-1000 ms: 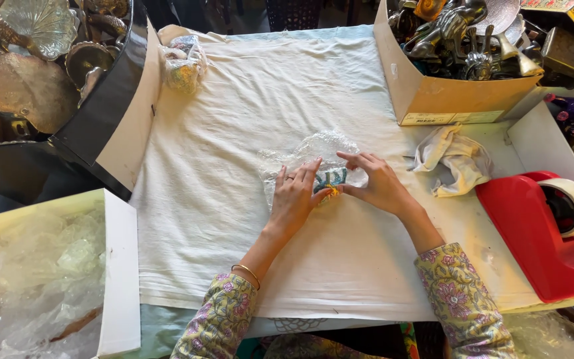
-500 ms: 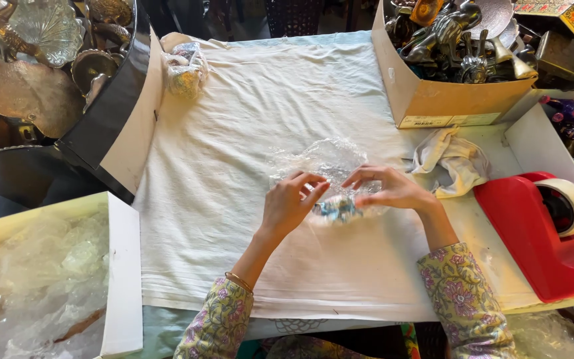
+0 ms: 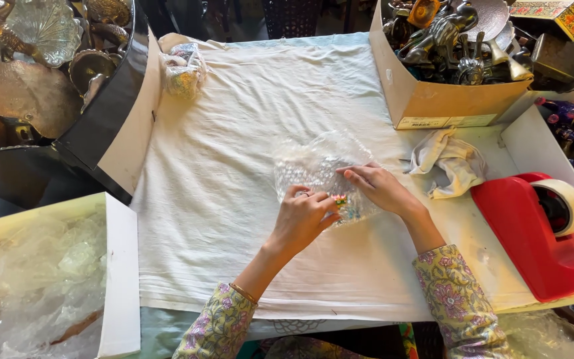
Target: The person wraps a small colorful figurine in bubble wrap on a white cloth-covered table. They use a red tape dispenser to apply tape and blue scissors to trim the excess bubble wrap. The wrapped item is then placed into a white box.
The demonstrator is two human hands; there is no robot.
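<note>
Near the middle of the frame, both hands work a sheet of bubble wrap (image 3: 317, 166) around a small colourful item (image 3: 341, 199). The wrapping looks partly done: the item already lies under or inside the clear sheet, showing only as a bright spot between the hands, while the far part of the sheet spreads loose toward the upper middle. No tape is on it as far as I can tell.

The left hand (image 3: 303, 216) curls its fingers down on the near edge of the wrap, pinching it beside the item. The right hand (image 3: 380, 189) lies flatter, fingers stretched out and pressing the wrap down.

The surface is a table under a white cloth (image 3: 234, 133). At right sits a red tape dispenser (image 3: 533, 233), untouched, with a crumpled rag (image 3: 450, 159) above it. A cardboard box (image 3: 440, 103) of metal wares stands upper right; more brass pieces (image 3: 28, 86) fill the upper left. A wrapped bundle (image 3: 182, 70) lies top left of the cloth, and a box of clear plastic (image 3: 34, 279) sits lower left.
</note>
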